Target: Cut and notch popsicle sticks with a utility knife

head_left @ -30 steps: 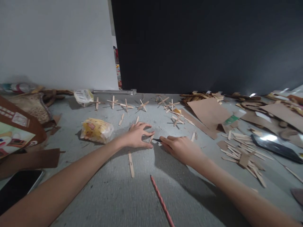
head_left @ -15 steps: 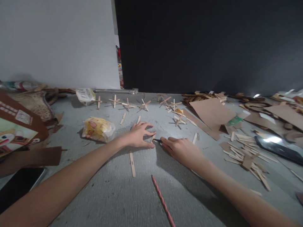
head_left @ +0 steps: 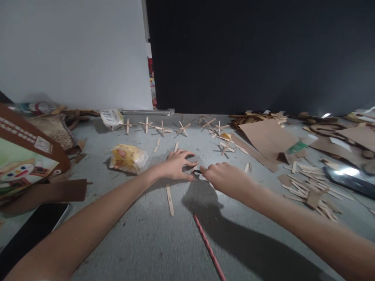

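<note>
My left hand (head_left: 177, 164) rests on the grey tabletop. Its thumb and forefinger steady a short piece of wooden stick (head_left: 195, 168) between them. My right hand (head_left: 224, 176) is closed around a thin dark pointed tool (head_left: 197, 171), mostly hidden by the fingers, with its tip at the short stick piece. Whether it is a craft knife or a pen I cannot tell. A flat wooden craft stick (head_left: 170, 200) lies just below my left hand. Another stick (head_left: 176, 147) shows beyond the knuckles. Closer to me lies a twisted pink rod (head_left: 208, 246).
Several crossed-stick figures (head_left: 183, 128) stand in a row at the back. A yellow printed packet (head_left: 129, 158) lies left of centre, with a phone (head_left: 38, 234) nearer. To the right are loose sticks (head_left: 307, 187), cardboard (head_left: 260, 138) and a dark phone-like slab (head_left: 348, 181).
The view has swung slightly left. My right hand has turned and tilted, bringing the tool's tip onto the stick piece, and its shadow has shifted. My left hand keeps nearly the same grip.
</note>
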